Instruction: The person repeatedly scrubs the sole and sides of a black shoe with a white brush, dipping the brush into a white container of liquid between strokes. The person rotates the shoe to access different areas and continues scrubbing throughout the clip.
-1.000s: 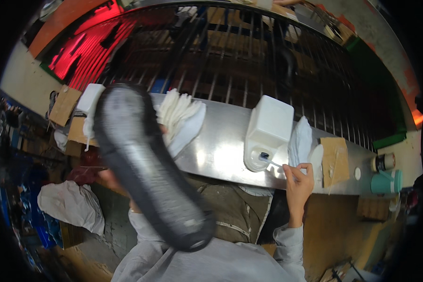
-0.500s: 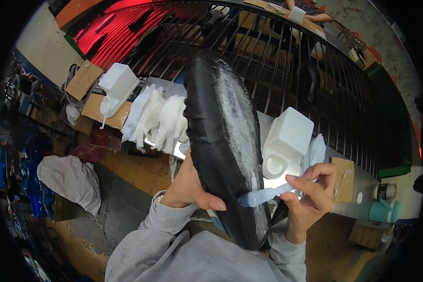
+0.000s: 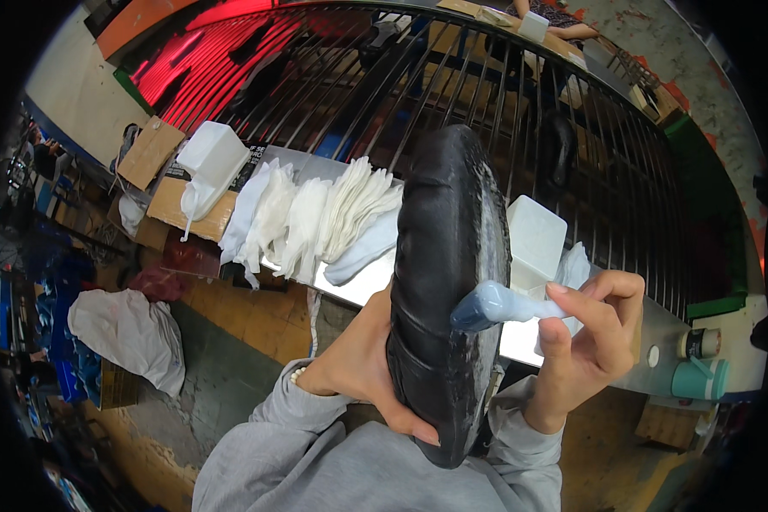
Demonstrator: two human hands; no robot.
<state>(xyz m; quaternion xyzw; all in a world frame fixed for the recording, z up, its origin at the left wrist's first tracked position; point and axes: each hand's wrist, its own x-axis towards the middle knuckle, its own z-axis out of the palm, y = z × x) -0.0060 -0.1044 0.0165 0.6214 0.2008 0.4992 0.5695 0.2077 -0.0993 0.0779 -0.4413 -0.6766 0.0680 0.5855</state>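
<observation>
A black leather shoe upper (image 3: 435, 247), shaped like a lasted shoe, stands nearly upright in front of me. My left hand (image 3: 371, 363) grips its lower left side, thumb across the front. A rough whitish-grey underside strip (image 3: 488, 239) faces right. Between the thumb and fingers of my right hand (image 3: 597, 333) is a pale-handled brush (image 3: 508, 305). Its dark wet-looking bristles touch the edge beside the strip. Behind the shoe upper, a white plastic container (image 3: 536, 235) is partly hidden.
White cloth gloves (image 3: 316, 218) lie on the bench, left of the shoe upper. A second white container (image 3: 213, 155) sits on cardboard farther left. Beyond runs a rack of metal bars (image 3: 418, 94), red-lit at left. A teal mug (image 3: 700, 380) stands at right.
The shoe upper has moved right and turned, so less of its whitish underside shows. The brush has shifted up and right, now at the underside's edge. More gloves are visible.
</observation>
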